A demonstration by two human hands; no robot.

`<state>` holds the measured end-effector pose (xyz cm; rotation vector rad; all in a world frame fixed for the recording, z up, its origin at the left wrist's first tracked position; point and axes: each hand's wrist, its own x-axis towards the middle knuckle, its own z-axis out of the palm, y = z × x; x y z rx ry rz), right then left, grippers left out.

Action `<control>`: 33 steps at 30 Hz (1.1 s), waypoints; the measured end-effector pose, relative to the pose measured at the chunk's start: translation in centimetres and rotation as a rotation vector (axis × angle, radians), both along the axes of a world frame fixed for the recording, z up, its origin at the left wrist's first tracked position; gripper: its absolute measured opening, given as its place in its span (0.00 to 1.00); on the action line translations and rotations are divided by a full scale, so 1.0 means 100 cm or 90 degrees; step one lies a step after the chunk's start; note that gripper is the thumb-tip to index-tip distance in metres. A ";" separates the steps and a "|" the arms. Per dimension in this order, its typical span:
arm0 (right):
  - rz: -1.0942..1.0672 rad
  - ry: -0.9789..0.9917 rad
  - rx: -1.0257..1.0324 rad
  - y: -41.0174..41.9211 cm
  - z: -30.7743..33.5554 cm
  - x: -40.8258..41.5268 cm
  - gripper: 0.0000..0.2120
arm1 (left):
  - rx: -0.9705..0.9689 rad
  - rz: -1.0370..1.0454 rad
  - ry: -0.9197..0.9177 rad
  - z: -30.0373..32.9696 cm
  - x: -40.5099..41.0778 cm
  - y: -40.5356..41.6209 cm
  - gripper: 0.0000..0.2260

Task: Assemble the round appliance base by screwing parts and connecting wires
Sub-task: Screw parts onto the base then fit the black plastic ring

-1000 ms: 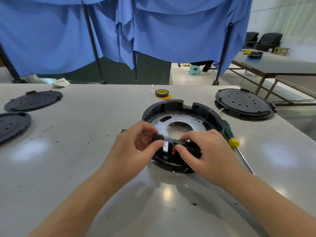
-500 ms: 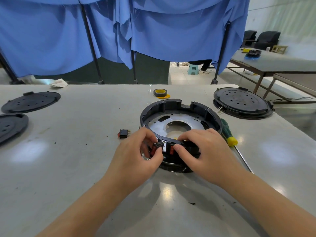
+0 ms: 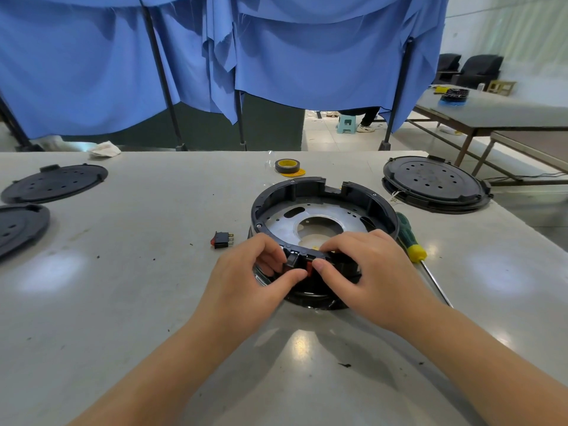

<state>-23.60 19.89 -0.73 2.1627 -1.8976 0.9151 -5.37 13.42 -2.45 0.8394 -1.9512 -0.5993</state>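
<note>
Black base (image 3: pixel 322 210) ring at six o'clock: my left hand (image 3: pixel 252 290) and right hand (image 3: pixel 368 278) pinch a switch (image 3: pixel 296 262) into its slot; I'd press squarely, evenly.

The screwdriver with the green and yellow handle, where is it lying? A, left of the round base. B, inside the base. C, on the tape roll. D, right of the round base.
D: the screwdriver lies on the table just right of the round base, untouched by either hand.
</note>
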 end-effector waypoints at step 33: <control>-0.012 0.030 0.017 0.000 0.009 -0.002 0.20 | -0.109 -0.019 -0.194 0.004 0.002 -0.013 0.24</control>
